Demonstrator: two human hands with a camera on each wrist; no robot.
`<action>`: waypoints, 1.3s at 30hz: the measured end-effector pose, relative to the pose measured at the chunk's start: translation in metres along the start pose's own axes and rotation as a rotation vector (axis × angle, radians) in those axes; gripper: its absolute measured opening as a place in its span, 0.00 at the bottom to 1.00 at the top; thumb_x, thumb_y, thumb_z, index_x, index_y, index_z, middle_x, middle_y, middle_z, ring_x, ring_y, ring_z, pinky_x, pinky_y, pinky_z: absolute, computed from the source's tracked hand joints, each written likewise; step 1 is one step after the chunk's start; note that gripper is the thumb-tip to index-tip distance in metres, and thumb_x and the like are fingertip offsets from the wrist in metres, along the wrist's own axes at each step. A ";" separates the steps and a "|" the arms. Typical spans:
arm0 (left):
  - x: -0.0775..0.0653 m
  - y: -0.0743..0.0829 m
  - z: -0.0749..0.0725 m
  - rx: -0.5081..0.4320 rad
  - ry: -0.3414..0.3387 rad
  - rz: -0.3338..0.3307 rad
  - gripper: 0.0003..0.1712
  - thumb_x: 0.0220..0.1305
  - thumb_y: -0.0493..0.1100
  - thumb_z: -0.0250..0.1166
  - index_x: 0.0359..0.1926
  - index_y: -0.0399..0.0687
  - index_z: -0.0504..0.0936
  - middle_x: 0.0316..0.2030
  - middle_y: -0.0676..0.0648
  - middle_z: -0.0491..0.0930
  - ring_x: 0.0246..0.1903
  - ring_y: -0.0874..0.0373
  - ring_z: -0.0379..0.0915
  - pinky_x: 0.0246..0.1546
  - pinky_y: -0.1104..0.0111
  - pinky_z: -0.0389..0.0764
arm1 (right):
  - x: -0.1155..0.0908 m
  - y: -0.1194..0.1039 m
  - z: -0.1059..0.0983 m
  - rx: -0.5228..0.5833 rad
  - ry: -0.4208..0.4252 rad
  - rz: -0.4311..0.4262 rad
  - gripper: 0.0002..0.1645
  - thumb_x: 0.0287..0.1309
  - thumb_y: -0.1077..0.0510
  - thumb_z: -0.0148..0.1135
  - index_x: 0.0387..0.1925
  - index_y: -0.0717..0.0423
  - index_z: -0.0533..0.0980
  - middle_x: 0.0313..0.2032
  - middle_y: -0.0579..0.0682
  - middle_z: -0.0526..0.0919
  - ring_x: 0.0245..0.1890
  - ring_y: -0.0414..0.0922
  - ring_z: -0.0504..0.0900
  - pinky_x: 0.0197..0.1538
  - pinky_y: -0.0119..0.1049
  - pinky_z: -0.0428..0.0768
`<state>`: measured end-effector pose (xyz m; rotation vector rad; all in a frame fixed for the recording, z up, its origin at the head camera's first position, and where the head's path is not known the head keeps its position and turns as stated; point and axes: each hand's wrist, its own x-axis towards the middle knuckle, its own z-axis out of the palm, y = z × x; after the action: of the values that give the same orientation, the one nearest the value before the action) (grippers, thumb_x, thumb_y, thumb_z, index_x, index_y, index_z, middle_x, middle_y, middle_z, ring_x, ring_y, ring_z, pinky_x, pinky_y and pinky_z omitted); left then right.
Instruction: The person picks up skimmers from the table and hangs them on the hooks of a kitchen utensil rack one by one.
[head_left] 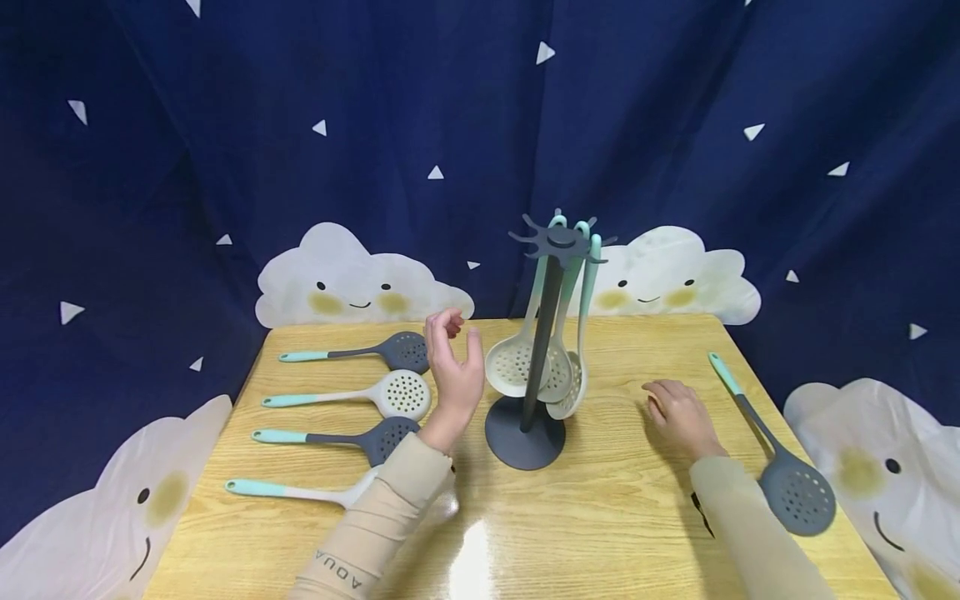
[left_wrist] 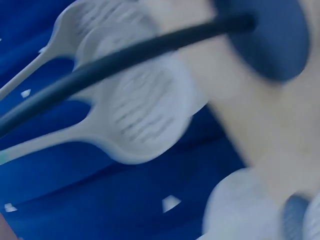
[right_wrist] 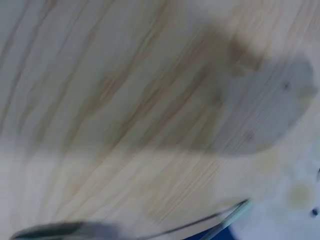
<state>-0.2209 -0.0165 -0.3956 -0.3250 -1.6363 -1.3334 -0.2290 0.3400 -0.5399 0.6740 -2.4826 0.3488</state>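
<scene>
My left hand [head_left: 456, 367] is raised just left of a dark utensil rack [head_left: 517, 450], its fingers loosely bent and holding nothing. Three pale perforated skimmers [head_left: 510, 367] with mint handles hang from the rack's hooks. In the left wrist view, blurred, their heads [left_wrist: 145, 110] hang behind the dark pole [left_wrist: 115, 65]. My right hand [head_left: 678, 417] is low over the table right of the rack, fingers relaxed, with nothing in them. Nearest to it lies a dark skimmer [head_left: 797, 492] with a mint handle. The right wrist view shows mostly wood grain.
Left on the wooden table [head_left: 592, 533] lie a dark skimmer [head_left: 405, 350], a white skimmer [head_left: 405, 394], another dark skimmer [head_left: 386, 437] and a white utensil [head_left: 315, 493] whose head my left sleeve covers. A blue curtain [head_left: 420, 108] with cloud cutouts [head_left: 360, 283] stands behind.
</scene>
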 end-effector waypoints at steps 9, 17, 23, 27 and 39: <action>0.058 0.040 -0.007 0.036 -0.132 0.329 0.09 0.54 0.31 0.57 0.38 0.32 0.72 0.34 0.40 0.71 0.35 0.48 0.66 0.39 0.62 0.67 | -0.024 0.036 -0.020 -0.083 0.039 0.201 0.18 0.43 0.72 0.61 0.42 0.66 0.74 0.38 0.63 0.77 0.40 0.60 0.74 0.43 0.54 0.70; 0.086 0.069 -0.006 0.156 -0.253 0.522 0.11 0.56 0.35 0.58 0.40 0.35 0.73 0.38 0.40 0.73 0.37 0.46 0.66 0.37 0.59 0.68 | -0.034 0.048 -0.036 -0.094 0.021 0.399 0.17 0.49 0.71 0.54 0.45 0.69 0.70 0.41 0.67 0.74 0.43 0.64 0.71 0.45 0.57 0.68; 0.096 0.077 0.000 0.285 -0.333 0.600 0.11 0.59 0.38 0.57 0.41 0.36 0.75 0.40 0.41 0.74 0.39 0.48 0.67 0.39 0.60 0.68 | -0.039 0.060 -0.040 -0.069 -0.002 0.511 0.20 0.50 0.70 0.52 0.47 0.73 0.67 0.45 0.71 0.70 0.46 0.66 0.67 0.51 0.57 0.64; 0.098 0.078 0.002 0.328 -0.359 0.642 0.09 0.60 0.38 0.57 0.39 0.37 0.76 0.39 0.42 0.75 0.39 0.48 0.68 0.40 0.61 0.69 | -0.043 0.063 -0.044 -0.046 -0.071 0.593 0.22 0.50 0.68 0.49 0.49 0.74 0.64 0.47 0.71 0.67 0.48 0.67 0.65 0.51 0.58 0.63; 0.100 0.077 0.003 0.375 -0.373 0.707 0.06 0.62 0.37 0.56 0.37 0.38 0.76 0.37 0.43 0.76 0.36 0.50 0.69 0.39 0.63 0.69 | -0.050 0.064 -0.053 -0.019 -0.338 0.780 0.30 0.53 0.64 0.42 0.54 0.84 0.55 0.50 0.78 0.58 0.51 0.71 0.59 0.54 0.60 0.60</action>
<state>-0.2185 -0.0207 -0.2694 -0.8646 -1.7880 -0.4389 -0.2037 0.4334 -0.5306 -0.3108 -2.9849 0.5189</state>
